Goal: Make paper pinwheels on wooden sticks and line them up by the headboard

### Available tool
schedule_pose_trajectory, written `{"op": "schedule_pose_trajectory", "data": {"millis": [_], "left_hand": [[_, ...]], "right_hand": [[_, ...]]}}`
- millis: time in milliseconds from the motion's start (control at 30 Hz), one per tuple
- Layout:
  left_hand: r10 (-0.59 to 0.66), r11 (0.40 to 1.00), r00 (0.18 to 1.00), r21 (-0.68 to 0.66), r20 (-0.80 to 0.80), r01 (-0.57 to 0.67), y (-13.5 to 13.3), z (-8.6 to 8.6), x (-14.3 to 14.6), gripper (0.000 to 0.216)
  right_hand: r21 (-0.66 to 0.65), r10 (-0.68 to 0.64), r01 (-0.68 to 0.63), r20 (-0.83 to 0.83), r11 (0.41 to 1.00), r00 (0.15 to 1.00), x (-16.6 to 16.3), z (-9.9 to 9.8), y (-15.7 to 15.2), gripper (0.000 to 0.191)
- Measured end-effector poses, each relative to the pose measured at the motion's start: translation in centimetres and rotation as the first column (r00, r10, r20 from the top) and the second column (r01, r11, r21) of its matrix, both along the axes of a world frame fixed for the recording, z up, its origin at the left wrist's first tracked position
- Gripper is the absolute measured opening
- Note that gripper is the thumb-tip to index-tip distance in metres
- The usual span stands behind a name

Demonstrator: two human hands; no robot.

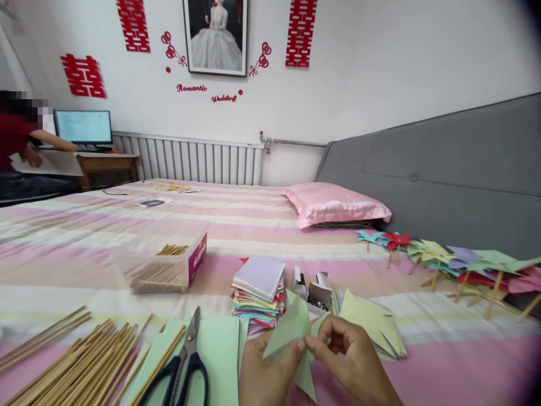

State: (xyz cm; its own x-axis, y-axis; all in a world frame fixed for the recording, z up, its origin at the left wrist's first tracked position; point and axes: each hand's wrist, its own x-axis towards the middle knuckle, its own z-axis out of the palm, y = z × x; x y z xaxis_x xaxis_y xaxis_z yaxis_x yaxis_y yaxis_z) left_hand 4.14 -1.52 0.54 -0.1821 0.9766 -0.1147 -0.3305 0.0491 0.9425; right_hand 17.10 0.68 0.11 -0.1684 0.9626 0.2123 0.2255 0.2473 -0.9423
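Note:
My left hand (264, 369) and my right hand (349, 361) are both pinched on one light green folded paper piece (291, 332) at the bottom centre, just above the striped bed cover. Its pointed flaps stick up and down between my fingers. Right behind it stands a stack of coloured paper squares (258, 293) with a lilac sheet on top. A pile of cut yellow-green paper pieces (372, 324) lies just right of my hands. Black-handled scissors (186, 363) rest on a green sheet to the left.
Wooden sticks (71, 361) lie at bottom left, more in a clear box (169, 265). Two small staplers or boxes (313, 290) sit behind my hands. Finished paper pinwheels (456, 265) line the grey headboard. A pink pillow (333, 204) lies beyond. A person (21, 146) sits at a desk far left.

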Motion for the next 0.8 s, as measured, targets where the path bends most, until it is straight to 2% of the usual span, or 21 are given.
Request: {"op": "schedule_pose_trajectory", "data": {"millis": [200, 300, 367, 467, 667, 800], "left_hand": [[-0.045, 0.995, 0.984, -0.077, 0.174, 0.059, 1.0, -2.3, -0.6, 0.037], [-0.086, 0.991, 0.970, -0.080, 0.229, 0.107, 1.6, -3.7, -0.7, 0.041], [-0.107, 0.990, 0.966, -0.066, 0.237, 0.126, 1.7, -4.2, -0.6, 0.040], [-0.128, 0.988, 0.969, -0.059, 0.213, 0.144, 1.5, -3.8, -0.2, 0.041], [-0.194, 0.980, 0.968, -0.015, 0.158, 0.199, 0.6, -1.5, -0.2, 0.042], [-0.270, 0.958, 0.936, -0.032, 0.226, 0.284, 1.0, -1.8, -0.9, 0.040]], "right_hand": [[0.001, 0.055, -0.056, -0.170, 0.998, 0.984, -0.1, 0.3, -0.4, 0.021], [-0.049, 0.107, -0.129, -0.324, 0.990, 0.940, -0.3, 0.4, -0.5, 0.051], [-0.090, 0.116, -0.168, -0.417, 0.982, 0.902, -0.5, 0.5, -0.5, 0.062], [-0.132, 0.063, -0.144, -0.487, 0.981, 0.871, -0.9, 0.6, -0.5, 0.064], [-0.129, 0.022, -0.106, -0.528, 0.986, 0.849, -0.6, 0.3, -0.2, 0.063], [-0.190, 0.014, -0.140, -0.547, 0.972, 0.837, 0.5, 0.2, 0.5, 0.067]]}}
